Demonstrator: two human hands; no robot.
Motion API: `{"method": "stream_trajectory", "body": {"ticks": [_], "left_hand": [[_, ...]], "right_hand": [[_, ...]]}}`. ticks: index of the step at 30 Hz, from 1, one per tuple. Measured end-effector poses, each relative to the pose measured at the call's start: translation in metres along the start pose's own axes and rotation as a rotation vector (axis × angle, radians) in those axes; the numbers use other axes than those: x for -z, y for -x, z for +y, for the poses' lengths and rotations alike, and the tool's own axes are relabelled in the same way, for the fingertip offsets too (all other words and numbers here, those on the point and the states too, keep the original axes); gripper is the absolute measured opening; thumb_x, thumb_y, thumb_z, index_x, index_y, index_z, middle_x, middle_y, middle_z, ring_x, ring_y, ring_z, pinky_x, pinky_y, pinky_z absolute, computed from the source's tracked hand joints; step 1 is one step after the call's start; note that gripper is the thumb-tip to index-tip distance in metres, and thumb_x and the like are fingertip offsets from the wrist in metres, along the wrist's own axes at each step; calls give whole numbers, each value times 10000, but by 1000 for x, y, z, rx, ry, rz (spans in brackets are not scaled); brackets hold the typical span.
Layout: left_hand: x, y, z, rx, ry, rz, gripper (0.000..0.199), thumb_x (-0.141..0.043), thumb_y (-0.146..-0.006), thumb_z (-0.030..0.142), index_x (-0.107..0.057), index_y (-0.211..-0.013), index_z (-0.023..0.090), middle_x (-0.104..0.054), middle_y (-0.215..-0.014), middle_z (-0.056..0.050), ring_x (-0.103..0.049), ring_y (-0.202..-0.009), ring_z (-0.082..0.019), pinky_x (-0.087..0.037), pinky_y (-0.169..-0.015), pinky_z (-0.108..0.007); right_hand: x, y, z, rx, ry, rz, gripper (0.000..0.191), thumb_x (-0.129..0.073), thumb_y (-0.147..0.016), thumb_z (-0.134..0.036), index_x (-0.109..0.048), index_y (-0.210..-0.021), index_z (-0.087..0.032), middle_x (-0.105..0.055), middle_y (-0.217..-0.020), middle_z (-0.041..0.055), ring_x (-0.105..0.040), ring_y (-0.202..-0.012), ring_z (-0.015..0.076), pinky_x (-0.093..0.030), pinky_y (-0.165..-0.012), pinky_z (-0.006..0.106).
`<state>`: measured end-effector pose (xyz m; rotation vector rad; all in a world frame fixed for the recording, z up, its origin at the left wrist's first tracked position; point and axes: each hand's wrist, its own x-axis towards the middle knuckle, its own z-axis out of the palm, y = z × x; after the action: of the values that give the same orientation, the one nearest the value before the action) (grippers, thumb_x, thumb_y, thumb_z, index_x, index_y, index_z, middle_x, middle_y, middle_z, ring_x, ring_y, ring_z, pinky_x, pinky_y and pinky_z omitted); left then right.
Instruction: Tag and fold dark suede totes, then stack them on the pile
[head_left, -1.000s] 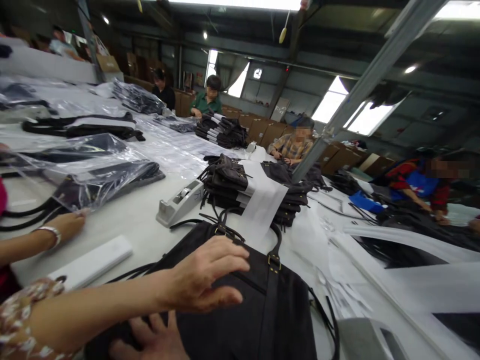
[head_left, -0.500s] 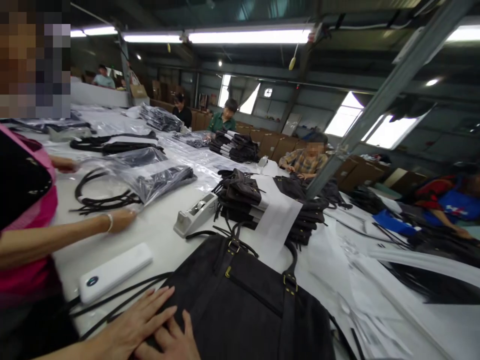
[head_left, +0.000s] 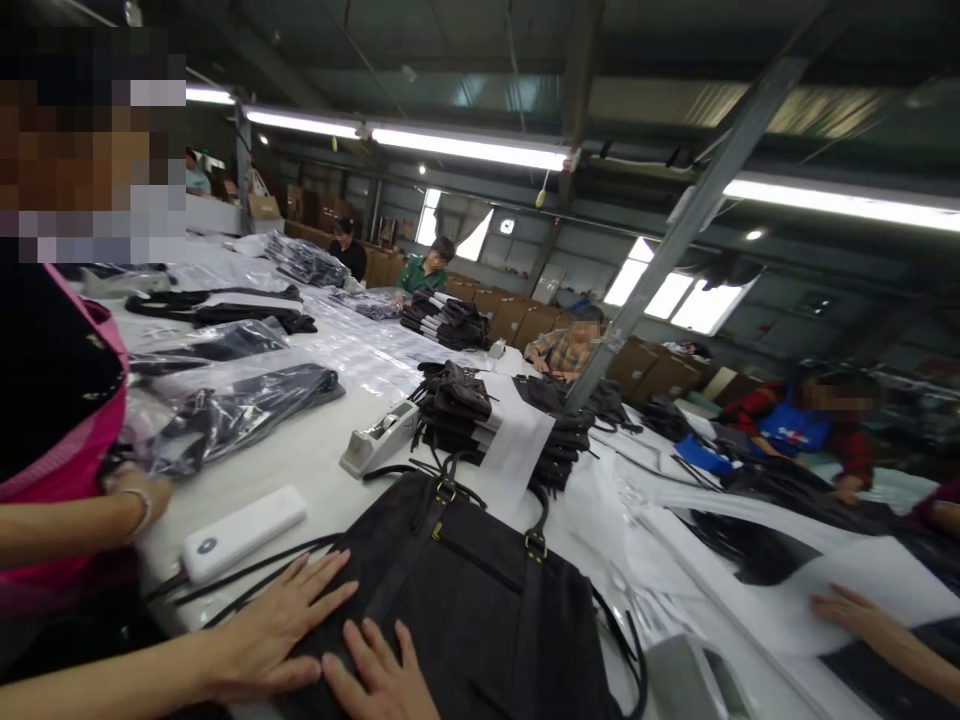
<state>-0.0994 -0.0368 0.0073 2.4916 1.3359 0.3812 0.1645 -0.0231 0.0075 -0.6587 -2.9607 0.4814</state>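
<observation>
A black handbag [head_left: 457, 600] with brass-coloured buckles lies flat in front of me, its handles pointing away. My left hand [head_left: 289, 620] rests palm down on its left edge, fingers stretched out. Close beside it, my right hand [head_left: 382, 670] lies on the bag's lower part with the fingers apart. Black straps [head_left: 262, 570] trail over the table left of the bag. Just beyond the handles is a stack of black bags [head_left: 450, 400] with white paper [head_left: 517, 440] draped over it.
A tape dispenser [head_left: 379, 438] and a long white device [head_left: 245, 533] stand left of the bag. A co-worker in a pink apron [head_left: 71, 430] is at the left, near plastic-wrapped bags [head_left: 247, 410]. A grey dispenser [head_left: 694, 680] and another person's hand [head_left: 862, 610] are at the right.
My view has turned right. My hands have moved a little apart on the bag. The pink-aproned co-worker's hand has drawn back, and another person's hand with white paper has appeared at right.
</observation>
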Motion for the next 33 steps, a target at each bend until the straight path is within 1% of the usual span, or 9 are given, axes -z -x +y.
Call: {"method": "stream_trajectory", "body": {"ticks": [4, 7, 11, 14, 17, 20, 25, 30, 33], "left_hand": [[32, -8, 11, 27, -29, -203, 716, -413, -851, 647, -250, -1462, 311, -159, -1534, -170, -174, -1400, -370, -172, -1084, -614], [67, -30, 25, 33, -19, -324, 616, -346, -888, 626, -428, -1385, 272, -376, -1451, -183, -313, -1353, -351, -217, -1060, -613], [105, -82, 64, -80, -12, -209, 499, -384, -901, 578, -595, -1200, 239, -599, -1224, -121, -507, -1181, -283, -331, -1025, -493], [111, -124, 105, -253, 42, -48, 503, -392, -902, 570, -603, -1176, 205, -631, -1153, -117, -552, -1111, -251, -392, -977, -392], [90, -151, 130, -377, 112, 76, 502, -396, -901, 564, -617, -1153, 189, -677, -1019, -104, -596, -1016, -231, -437, -906, -331], [46, -156, 118, -368, 202, 183, 480, -370, -915, 537, -638, -1113, 191, -691, -944, -85, -614, -930, -220, -458, -849, -313], [-17, -142, 63, 176, 495, 427, 547, -220, -965, 445, -657, -826, 148, -624, -642, -28, -583, -626, -149, -451, -659, -239], [-27, -140, 53, 189, 585, 343, 506, -313, -940, 476, -623, -702, 154, -542, -537, 6, -532, -558, -133, -411, -609, -228], [-33, -140, 52, 178, 608, 318, 499, -320, -936, 484, -621, -706, 159, -528, -520, 16, -525, -546, -130, -406, -591, -224]], "right_hand": [[31, 9, -24, -41, -90, -7, 587, -343, -933, -564, -176, -1461, -367, -228, -1539, 37, -211, -1405, 278, -222, -1079, 622], [42, 7, -35, -100, -114, 5, 555, -367, -934, -538, -230, -1447, -377, -239, -1538, 20, -195, -1410, 272, -178, -1100, 601], [37, 6, -36, -116, -88, 10, 544, -412, -923, -514, -270, -1432, -385, -281, -1522, 18, -208, -1405, 268, -190, -1098, 580], [34, 7, -33, -102, -82, 0, 558, -418, -918, -522, -257, -1435, -386, -283, -1521, 20, -223, -1398, 275, -227, -1085, 565], [35, 6, -29, -60, -80, 37, 541, -407, -920, -532, -286, -1422, -374, -300, -1513, 10, -241, -1389, 255, -220, -1099, 528], [36, 3, -23, -9, -87, 75, 547, -403, -917, -546, -282, -1420, -371, -322, -1501, -3, -241, -1384, 232, -194, -1118, 506], [32, 1, -20, -1, -81, 18, 573, -373, -900, -613, -268, -1414, -382, -370, -1471, 5, -302, -1347, 241, -261, -1078, 556], [44, 16, -33, -91, -79, 94, 535, -337, -928, -582, -320, -1393, -320, -449, -1407, 4, -322, -1337, 171, -252, -1115, 467], [60, 47, -37, -225, 13, 102, 529, -327, -948, -542, -304, -1415, -296, -408, -1444, 36, -311, -1350, 188, -246, -1117, 481]]}}
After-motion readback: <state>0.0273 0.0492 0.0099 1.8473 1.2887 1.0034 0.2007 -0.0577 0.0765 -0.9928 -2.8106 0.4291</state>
